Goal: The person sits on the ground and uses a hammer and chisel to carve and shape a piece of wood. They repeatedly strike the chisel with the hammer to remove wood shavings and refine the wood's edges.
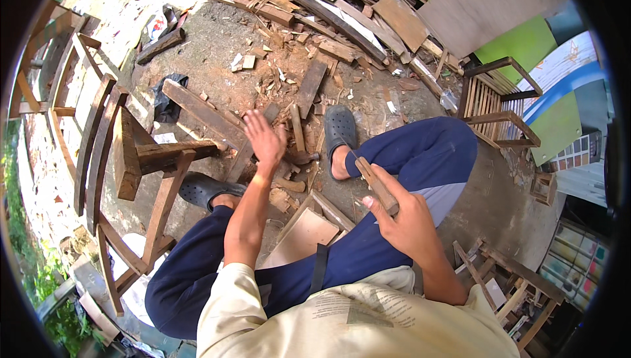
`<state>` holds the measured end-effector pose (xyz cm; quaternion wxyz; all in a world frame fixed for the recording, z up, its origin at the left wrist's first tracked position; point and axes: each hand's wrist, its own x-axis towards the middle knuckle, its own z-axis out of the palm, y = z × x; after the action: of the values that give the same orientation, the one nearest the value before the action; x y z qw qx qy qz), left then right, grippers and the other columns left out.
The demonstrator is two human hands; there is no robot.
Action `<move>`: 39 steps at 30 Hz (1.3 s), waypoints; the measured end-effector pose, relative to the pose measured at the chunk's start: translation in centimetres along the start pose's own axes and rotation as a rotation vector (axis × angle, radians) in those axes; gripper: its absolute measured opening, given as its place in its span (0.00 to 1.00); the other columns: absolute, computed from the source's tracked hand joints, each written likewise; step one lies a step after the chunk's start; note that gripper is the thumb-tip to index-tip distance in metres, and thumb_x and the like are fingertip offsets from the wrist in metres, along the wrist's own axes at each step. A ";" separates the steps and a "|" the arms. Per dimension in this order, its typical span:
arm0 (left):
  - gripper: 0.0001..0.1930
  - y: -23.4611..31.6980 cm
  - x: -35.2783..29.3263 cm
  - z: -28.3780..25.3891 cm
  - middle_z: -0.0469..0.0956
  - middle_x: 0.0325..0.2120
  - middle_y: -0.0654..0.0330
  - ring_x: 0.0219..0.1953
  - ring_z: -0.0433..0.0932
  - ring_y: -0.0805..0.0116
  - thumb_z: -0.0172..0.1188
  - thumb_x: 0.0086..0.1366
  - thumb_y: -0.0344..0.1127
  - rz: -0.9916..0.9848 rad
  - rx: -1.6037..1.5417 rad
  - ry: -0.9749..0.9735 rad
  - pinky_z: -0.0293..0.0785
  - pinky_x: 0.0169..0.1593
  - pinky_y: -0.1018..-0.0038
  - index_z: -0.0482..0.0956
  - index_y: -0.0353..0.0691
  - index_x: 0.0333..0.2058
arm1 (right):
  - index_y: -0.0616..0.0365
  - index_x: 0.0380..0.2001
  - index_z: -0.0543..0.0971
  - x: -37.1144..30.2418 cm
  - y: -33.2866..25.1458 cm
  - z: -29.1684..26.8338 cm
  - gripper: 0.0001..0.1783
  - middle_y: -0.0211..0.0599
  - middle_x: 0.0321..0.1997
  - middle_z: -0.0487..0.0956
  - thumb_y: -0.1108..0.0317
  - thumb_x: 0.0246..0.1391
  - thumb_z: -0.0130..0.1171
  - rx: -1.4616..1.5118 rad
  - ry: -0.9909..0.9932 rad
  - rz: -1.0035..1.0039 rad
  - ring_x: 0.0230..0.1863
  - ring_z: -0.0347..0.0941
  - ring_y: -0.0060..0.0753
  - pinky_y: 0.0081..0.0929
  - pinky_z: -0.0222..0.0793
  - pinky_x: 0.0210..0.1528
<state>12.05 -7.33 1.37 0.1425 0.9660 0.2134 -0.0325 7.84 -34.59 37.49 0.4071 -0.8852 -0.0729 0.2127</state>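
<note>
My left hand point(264, 140) reaches out over scrap boards with its fingers stretched and apart, holding nothing. Whether it touches the brown plank point(204, 113) beside it, I cannot tell. Above my right knee, my right hand point(402, 216) is closed round a wooden-handled tool point(381, 190). A thin dark tip sticks out of the tool's far end; its exact kind is unclear. Between my feet, a short wooden stick point(298, 128) lies close to a dark metal piece point(303, 158), perhaps a hammer head. A dark board point(311, 88) lies just beyond.
Curved wooden frame pieces point(98, 141) and a thick block point(126, 154) stand at my left. Long boards point(322, 9) are piled at the far side. A slatted wooden rack point(499, 105) is at the right. Wood chips point(279, 72) litter the ground; a wooden box frame point(315, 216) sits between my legs.
</note>
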 end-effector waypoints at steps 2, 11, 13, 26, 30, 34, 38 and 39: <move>0.44 4.0 -1.4 0.4 0.32 0.77 0.42 0.78 0.34 0.45 0.44 0.75 0.56 0.244 0.214 -0.410 0.35 0.78 0.52 0.38 0.33 0.75 | 0.61 0.63 0.74 0.8 1.2 0.4 0.29 0.63 0.34 0.82 0.63 0.62 0.65 0.065 0.064 -0.042 0.33 0.82 0.62 0.42 0.75 0.35; 0.18 0.4 -6.3 -1.2 0.84 0.34 0.42 0.39 0.84 0.40 0.58 0.70 0.48 0.148 -0.343 -0.463 0.79 0.47 0.51 0.84 0.41 0.47 | 0.61 0.63 0.72 13.2 4.9 2.3 0.29 0.62 0.36 0.83 0.61 0.61 0.61 -0.270 -0.071 -0.231 0.40 0.82 0.64 0.54 0.77 0.42; 0.21 -4.0 -6.0 -4.4 0.84 0.33 0.40 0.41 0.83 0.38 0.58 0.71 0.53 -0.022 -0.321 -0.473 0.79 0.45 0.53 0.85 0.39 0.43 | 0.57 0.64 0.71 17.4 5.2 4.1 0.30 0.62 0.34 0.84 0.62 0.60 0.60 -0.380 -0.041 -0.400 0.38 0.83 0.64 0.56 0.78 0.41; 0.31 -11.1 -13.3 -15.3 0.85 0.38 0.45 0.45 0.83 0.43 0.52 0.68 0.67 -0.432 -0.034 -0.023 0.78 0.49 0.55 0.86 0.41 0.42 | 0.37 0.79 0.45 25.2 22.6 13.3 0.44 0.51 0.69 0.71 0.68 0.65 0.52 -1.022 -0.338 0.106 0.70 0.66 0.55 0.58 0.56 0.67; 0.28 -11.4 -15.1 -14.7 0.85 0.37 0.45 0.43 0.84 0.43 0.55 0.68 0.62 -0.391 -0.009 -0.032 0.78 0.47 0.54 0.85 0.41 0.42 | 0.46 0.76 0.55 26.4 19.1 15.1 0.38 0.49 0.72 0.69 0.63 0.66 0.52 -1.054 -0.251 0.116 0.71 0.64 0.55 0.63 0.53 0.68; 0.26 -11.4 -14.5 -14.3 0.85 0.39 0.45 0.44 0.83 0.43 0.56 0.68 0.59 -0.379 -0.017 -0.124 0.78 0.48 0.54 0.85 0.40 0.42 | 0.48 0.64 0.76 25.6 13.5 16.4 0.26 0.47 0.67 0.76 0.64 0.62 0.57 -0.914 -0.383 -0.067 0.69 0.69 0.50 0.57 0.57 0.68; 0.25 -11.6 -13.2 -13.1 0.85 0.41 0.45 0.46 0.83 0.44 0.57 0.67 0.59 -0.370 -0.050 -0.214 0.77 0.50 0.54 0.85 0.41 0.43 | 0.52 0.52 0.84 23.2 11.1 18.3 0.19 0.45 0.59 0.82 0.66 0.57 0.60 -0.821 -0.581 -0.140 0.63 0.76 0.46 0.47 0.68 0.64; 0.25 -11.7 -13.1 -12.6 0.85 0.41 0.45 0.47 0.83 0.44 0.57 0.67 0.59 -0.367 -0.061 -0.228 0.77 0.51 0.54 0.85 0.41 0.44 | 0.53 0.51 0.85 22.6 11.1 19.2 0.19 0.45 0.59 0.82 0.65 0.57 0.60 -0.846 -0.626 -0.175 0.62 0.78 0.46 0.46 0.71 0.63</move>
<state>-4.76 1.20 11.94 0.1863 0.8963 0.3690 -0.1605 19.25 -21.85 10.86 -0.0104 -0.8568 -0.3441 0.3839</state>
